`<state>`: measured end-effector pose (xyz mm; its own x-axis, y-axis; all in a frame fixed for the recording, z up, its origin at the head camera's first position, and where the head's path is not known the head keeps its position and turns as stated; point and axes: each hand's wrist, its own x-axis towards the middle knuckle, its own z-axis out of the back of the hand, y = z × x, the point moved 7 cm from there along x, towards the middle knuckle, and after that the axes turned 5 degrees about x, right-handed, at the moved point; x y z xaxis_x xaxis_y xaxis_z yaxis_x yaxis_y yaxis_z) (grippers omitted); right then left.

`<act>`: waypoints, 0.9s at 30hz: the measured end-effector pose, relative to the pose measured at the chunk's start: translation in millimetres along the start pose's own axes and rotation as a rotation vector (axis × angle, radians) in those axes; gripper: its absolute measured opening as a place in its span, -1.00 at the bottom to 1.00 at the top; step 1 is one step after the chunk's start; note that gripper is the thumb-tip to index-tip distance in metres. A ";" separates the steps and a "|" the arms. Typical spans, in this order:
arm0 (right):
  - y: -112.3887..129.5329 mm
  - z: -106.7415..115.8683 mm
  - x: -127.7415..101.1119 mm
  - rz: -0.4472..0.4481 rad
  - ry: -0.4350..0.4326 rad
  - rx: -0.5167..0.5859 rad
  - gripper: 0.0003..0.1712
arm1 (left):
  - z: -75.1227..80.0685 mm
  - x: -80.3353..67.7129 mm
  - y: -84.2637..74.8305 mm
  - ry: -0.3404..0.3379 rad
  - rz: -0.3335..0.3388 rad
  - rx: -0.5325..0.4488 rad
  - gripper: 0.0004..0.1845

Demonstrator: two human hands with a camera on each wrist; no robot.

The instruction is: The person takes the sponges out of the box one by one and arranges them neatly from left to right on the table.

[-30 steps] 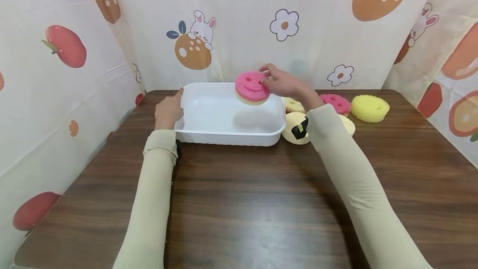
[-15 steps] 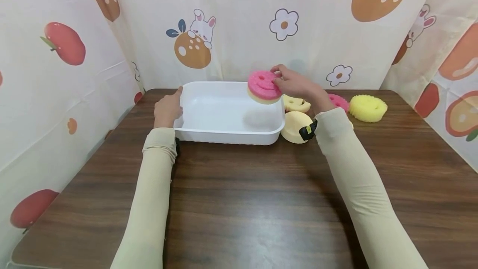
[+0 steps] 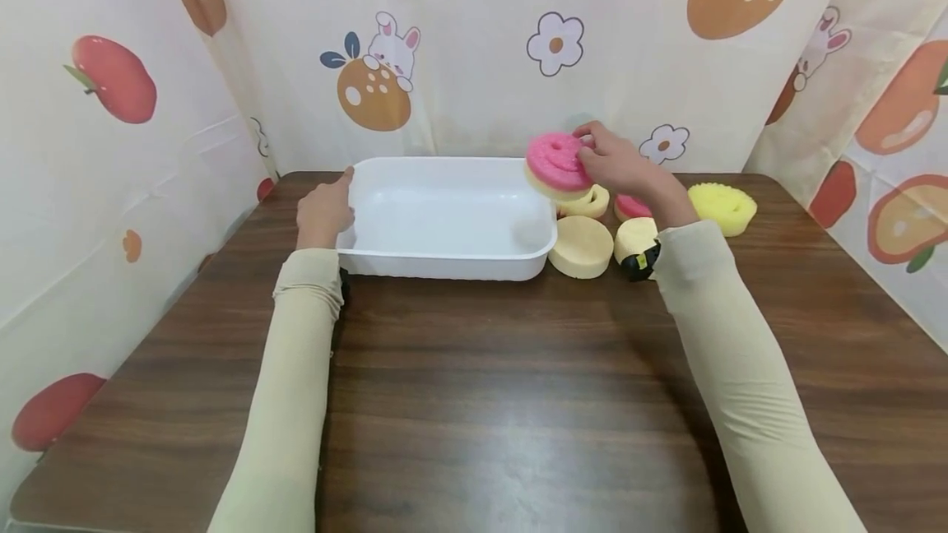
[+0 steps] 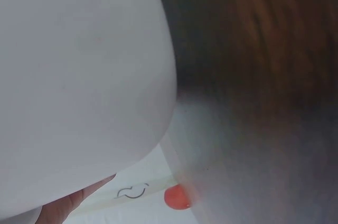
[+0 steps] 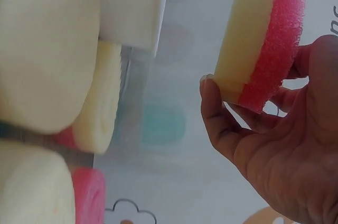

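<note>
A round two-layer smiley sponge (image 3: 555, 164), pink on top and pale yellow below, hangs above the right end of the white tray (image 3: 444, 266). My right hand (image 3: 625, 164) pinches it by its right edge. Thumb and fingertips press on its two faces in the right wrist view, where the sponge (image 5: 259, 39) stands on edge. At the tray's left rim is my left hand (image 3: 324, 212), its index finger stretched along the rim and its thumb toward the inside. The left wrist view shows mostly the tray (image 4: 90, 76), with only part of the hand (image 4: 68, 203) behind it.
Right of the tray sit a cream round sponge (image 3: 581, 247), a yellow face sponge (image 3: 590, 203), a pink sponge (image 3: 632, 206), another cream one (image 3: 634, 235) and a scalloped yellow sponge (image 3: 722, 208). A printed curtain (image 3: 474, 64) hangs behind the brown wooden table (image 3: 474, 401).
My right hand has carried the pink-and-yellow sponge rightward, from over the tray's inside to its right end. My left hand keeps its place at the tray rim.
</note>
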<state>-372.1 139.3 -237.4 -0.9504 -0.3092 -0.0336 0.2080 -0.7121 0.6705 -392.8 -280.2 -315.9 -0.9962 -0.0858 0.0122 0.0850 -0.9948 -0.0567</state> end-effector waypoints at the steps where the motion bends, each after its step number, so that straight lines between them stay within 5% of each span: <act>1: -1.5 2.2 -1.6 -0.002 -0.009 -0.002 -0.34 | 0.7 0.3 0.1 -0.001 0.001 -0.001 -0.18; 27: -61.5 40.0 -40.5 -0.058 -0.089 -0.089 -0.30 | -1.3 2.1 -1.4 0.026 0.009 0.009 -0.16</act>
<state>-355.7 220.8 -247.6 -0.9774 -0.2115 -0.0023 0.1677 -0.7817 0.6007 -395.1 -278.9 -317.1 -0.9955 -0.0932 -0.0143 0.0937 -0.9944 -0.0479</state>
